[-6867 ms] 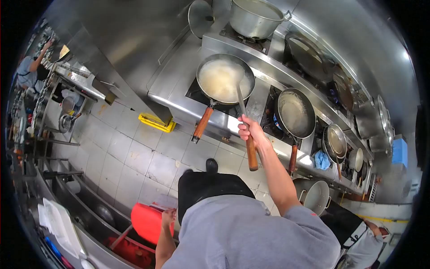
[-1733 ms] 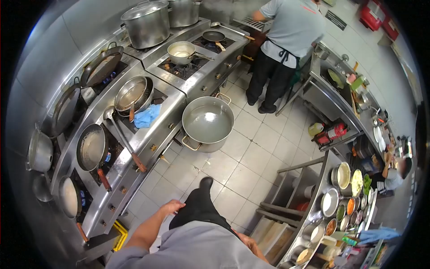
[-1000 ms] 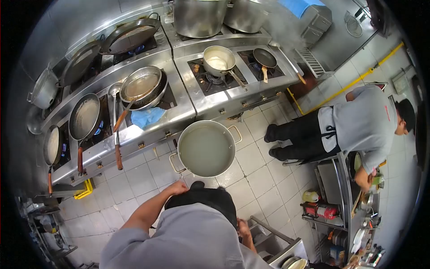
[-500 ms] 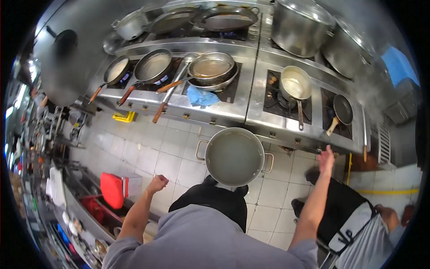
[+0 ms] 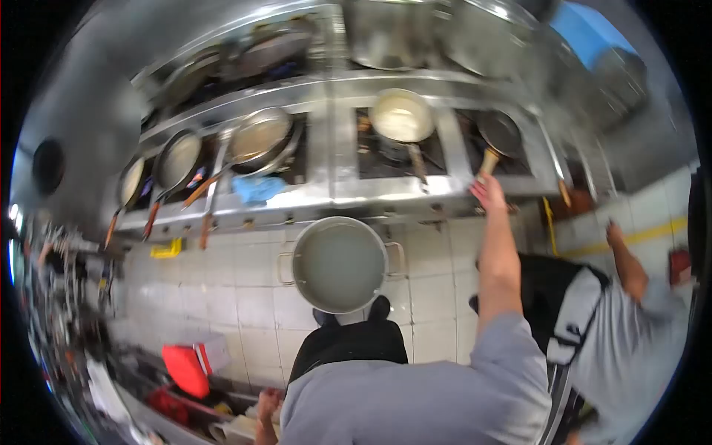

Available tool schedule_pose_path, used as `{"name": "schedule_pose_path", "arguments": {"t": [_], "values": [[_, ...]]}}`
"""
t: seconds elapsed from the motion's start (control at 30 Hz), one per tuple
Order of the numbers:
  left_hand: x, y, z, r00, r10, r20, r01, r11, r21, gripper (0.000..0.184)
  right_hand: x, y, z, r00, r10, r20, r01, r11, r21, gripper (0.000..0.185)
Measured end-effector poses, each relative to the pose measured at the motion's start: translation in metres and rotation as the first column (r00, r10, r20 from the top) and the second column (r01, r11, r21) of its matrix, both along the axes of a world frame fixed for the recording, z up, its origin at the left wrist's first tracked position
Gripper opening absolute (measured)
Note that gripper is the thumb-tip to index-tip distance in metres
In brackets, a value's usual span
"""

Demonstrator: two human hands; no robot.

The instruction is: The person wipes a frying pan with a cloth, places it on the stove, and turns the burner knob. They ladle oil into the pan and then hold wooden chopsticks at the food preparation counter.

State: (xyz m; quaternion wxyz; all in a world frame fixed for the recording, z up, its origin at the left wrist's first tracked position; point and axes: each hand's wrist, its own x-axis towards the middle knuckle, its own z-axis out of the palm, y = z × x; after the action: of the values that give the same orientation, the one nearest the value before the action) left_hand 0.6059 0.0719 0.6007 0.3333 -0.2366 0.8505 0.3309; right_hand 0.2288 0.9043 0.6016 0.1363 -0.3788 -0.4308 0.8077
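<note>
My right hand [image 5: 488, 195] reaches forward to the stove, fingers closed at the end of the pale handle of a small dark frying pan [image 5: 500, 132]. The pan rests on the right burner. My left hand [image 5: 270, 403] hangs low beside my body with curled fingers, partly blurred, and nothing shows in it. On the floor at my feet stands a large two-handled pot [image 5: 340, 222] of cloudy liquid. Left of the frying pan, a saucepan [image 5: 402, 115] with pale contents sits on its burner.
Left on the stove are a long-handled pan [image 5: 179, 159], stacked strainers [image 5: 259, 137] and a blue cloth [image 5: 256, 190]. Tall stockpots [image 5: 389, 37] stand behind. A co-worker [image 5: 619, 348] is close on my right. A red-and-white box [image 5: 187, 369] sits behind left.
My view has turned right. My right hand has moved forward to the frying pan's handle, while my left hand has dropped back beside my body. The frying pan remains on its burner.
</note>
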Motion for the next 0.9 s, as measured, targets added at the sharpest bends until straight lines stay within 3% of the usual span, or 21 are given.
{"name": "schedule_pose_path", "arguments": {"t": [0.1, 0.13, 0.23, 0.3, 0.5, 0.6, 0.77, 0.83, 0.9], "values": [[0.038, -0.019, -0.032, 0.981, 0.129, -0.142, -0.11, 0.985, 0.132, 0.017, -0.006, -0.009, 0.018, 0.998, -0.029, 0.06, 0.028, 1.0, 0.008, 0.023], [0.04, -0.012, -0.022, 0.976, 0.154, -0.157, -0.122, 0.973, 0.194, 0.016, -0.007, -0.005, 0.018, 0.997, -0.041, 0.06, 0.041, 0.999, 0.009, 0.023], [0.031, 0.016, 0.001, 0.961, 0.19, -0.2, -0.164, 0.977, 0.138, 0.017, -0.014, -0.004, 0.008, 0.996, -0.023, 0.083, 0.016, 0.997, 0.081, 0.017], [0.026, 0.032, 0.013, 0.952, 0.294, -0.085, -0.289, 0.955, 0.069, 0.017, -0.014, -0.008, 0.005, 0.97, -0.22, 0.108, 0.196, 0.961, 0.197, 0.018], [0.031, 0.031, 0.006, 0.979, 0.172, -0.112, -0.165, 0.984, 0.07, 0.017, 0.009, 0.001, -0.001, 0.924, -0.353, 0.15, 0.272, 0.878, 0.393, 0.017], [0.027, 0.023, 0.0, 0.989, 0.095, -0.118, -0.087, 0.994, 0.069, 0.017, 0.02, 0.002, -0.004, 0.925, -0.379, 0.037, 0.349, 0.882, 0.317, 0.02], [0.01, 0.007, -0.014, 0.984, -0.101, -0.145, 0.105, 0.994, 0.018, 0.018, 0.025, 0.004, -0.002, 0.937, -0.35, 0.006, 0.325, 0.877, 0.352, 0.022], [-0.027, 0.053, 0.038, 0.981, -0.186, -0.049, 0.187, 0.982, 0.015, 0.019, 0.026, 0.003, -0.003, 0.938, -0.345, -0.014, 0.329, 0.881, 0.34, 0.022], [-0.042, 0.074, 0.054, 0.996, 0.085, -0.006, -0.085, 0.994, 0.072, 0.019, 0.028, -0.004, -0.006, 0.933, -0.357, -0.039, 0.35, 0.878, 0.326, 0.019]]}}
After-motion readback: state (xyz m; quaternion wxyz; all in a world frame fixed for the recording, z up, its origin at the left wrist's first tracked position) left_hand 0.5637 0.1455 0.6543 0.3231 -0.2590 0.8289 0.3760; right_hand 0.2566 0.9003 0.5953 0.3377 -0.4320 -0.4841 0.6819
